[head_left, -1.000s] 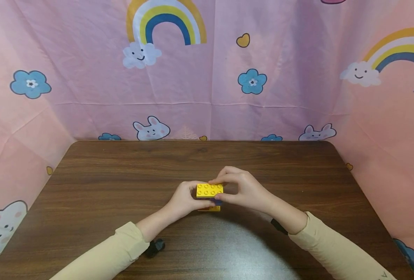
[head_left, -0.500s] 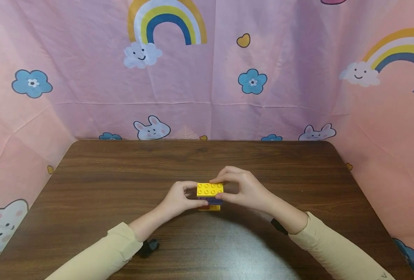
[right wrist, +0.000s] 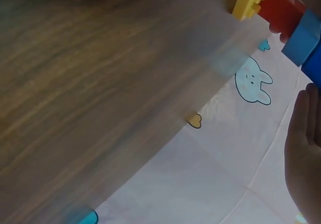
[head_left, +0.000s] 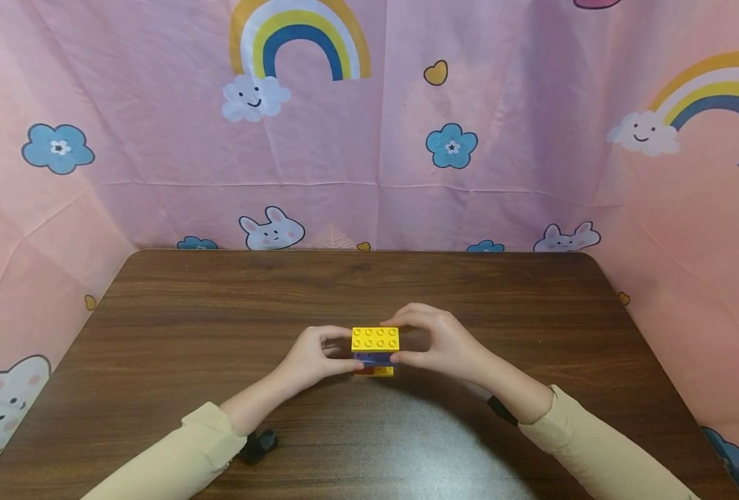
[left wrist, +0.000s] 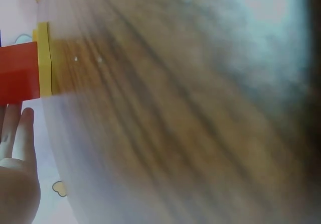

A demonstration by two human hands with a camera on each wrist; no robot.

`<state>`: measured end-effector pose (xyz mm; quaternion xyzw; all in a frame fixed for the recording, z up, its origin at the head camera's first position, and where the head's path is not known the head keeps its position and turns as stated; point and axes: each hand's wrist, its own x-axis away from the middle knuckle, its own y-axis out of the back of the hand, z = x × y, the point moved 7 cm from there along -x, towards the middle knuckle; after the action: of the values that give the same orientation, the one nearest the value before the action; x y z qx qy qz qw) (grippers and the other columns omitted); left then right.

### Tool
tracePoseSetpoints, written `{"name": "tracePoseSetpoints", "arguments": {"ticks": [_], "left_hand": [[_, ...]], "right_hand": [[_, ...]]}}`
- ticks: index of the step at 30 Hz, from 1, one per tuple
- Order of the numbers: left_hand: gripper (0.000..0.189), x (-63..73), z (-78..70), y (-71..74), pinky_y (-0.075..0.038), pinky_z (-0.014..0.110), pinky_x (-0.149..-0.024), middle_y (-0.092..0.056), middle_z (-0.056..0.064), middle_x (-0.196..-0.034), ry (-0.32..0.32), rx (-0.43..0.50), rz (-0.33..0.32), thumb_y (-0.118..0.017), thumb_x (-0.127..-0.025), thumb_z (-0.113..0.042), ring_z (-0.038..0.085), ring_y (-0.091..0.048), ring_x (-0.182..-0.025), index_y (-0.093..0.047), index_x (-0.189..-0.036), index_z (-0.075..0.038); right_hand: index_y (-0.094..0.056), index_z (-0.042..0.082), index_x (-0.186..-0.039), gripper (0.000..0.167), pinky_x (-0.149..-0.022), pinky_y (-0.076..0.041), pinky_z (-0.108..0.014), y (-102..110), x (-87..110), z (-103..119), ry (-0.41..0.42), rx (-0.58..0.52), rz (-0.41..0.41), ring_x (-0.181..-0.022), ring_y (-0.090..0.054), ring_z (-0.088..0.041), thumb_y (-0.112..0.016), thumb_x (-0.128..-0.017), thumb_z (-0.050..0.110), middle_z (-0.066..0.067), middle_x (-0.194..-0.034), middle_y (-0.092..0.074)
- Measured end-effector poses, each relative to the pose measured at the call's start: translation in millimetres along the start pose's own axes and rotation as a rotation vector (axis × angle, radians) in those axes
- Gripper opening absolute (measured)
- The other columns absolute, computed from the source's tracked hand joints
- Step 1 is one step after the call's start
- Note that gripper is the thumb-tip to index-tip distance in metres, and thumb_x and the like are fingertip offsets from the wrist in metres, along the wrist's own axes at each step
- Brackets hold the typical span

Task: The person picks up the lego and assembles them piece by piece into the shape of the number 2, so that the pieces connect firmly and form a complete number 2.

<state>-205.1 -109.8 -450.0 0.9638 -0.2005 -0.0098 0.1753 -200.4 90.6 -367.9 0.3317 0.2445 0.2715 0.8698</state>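
A tower of toy building bricks (head_left: 375, 339) stands mid-table, with a studded yellow brick on top. Below it show a blue brick (head_left: 377, 359), a light blue brick (right wrist: 302, 37), a red brick (left wrist: 19, 72) and a yellow base brick (left wrist: 44, 59). My left hand (head_left: 312, 357) holds the tower's left side, thumb at the front and fingers behind. At the right side, my right hand (head_left: 444, 344) has its thumb at the blue brick's front corner and its fingers at the back. Both wrist views show only part of each hand; their fingertips are partly hidden.
The tower rests on a brown wood-grain table (head_left: 251, 292). Pink patterned cloth (head_left: 344, 160) hangs at the back and both sides. A black object (head_left: 258, 444) lies beside the left sleeve, and another dark object (head_left: 501, 408) shows beneath the right forearm.
My left hand has slid left, baring more of the blue brick. My right hand has shifted slightly right, its thumb moving off the top yellow brick's edge. The tower has stayed in place.
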Motion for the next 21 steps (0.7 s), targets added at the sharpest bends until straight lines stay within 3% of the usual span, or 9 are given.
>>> {"name": "tracePoseSetpoints", "arguments": {"ticks": [8, 21], "left_hand": [[0.046, 4.1, 2.0, 2.0, -0.061, 0.04, -0.104, -0.068, 0.029, -0.133, 0.015, 0.018, 0.017, -0.086, -0.089, -0.007, 0.045, -0.067, -0.127, -0.068, -0.129, 0.009], [0.045, 6.9, 4.0, 1.8, -0.063, 0.037, -0.099, -0.071, 0.03, -0.129, 0.041, 0.048, 0.015, -0.085, -0.089, -0.006, 0.043, -0.071, -0.122, -0.069, -0.127, 0.011]], "right_hand": [[-0.075, 0.006, -0.123, 0.044, -0.102, -0.061, -0.047, -5.0, 7.2, -9.8, -0.053, -0.005, -0.001, -0.115, -0.071, -0.027, -0.092, -0.084, 0.013, -0.006, -0.121, -0.075], [-0.075, 0.005, -0.122, 0.043, -0.103, -0.061, -0.047, -17.5, 13.1, -25.3, -0.099, 0.015, 0.015, -0.116, -0.071, -0.025, -0.092, -0.083, 0.015, -0.008, -0.122, -0.075]]}}
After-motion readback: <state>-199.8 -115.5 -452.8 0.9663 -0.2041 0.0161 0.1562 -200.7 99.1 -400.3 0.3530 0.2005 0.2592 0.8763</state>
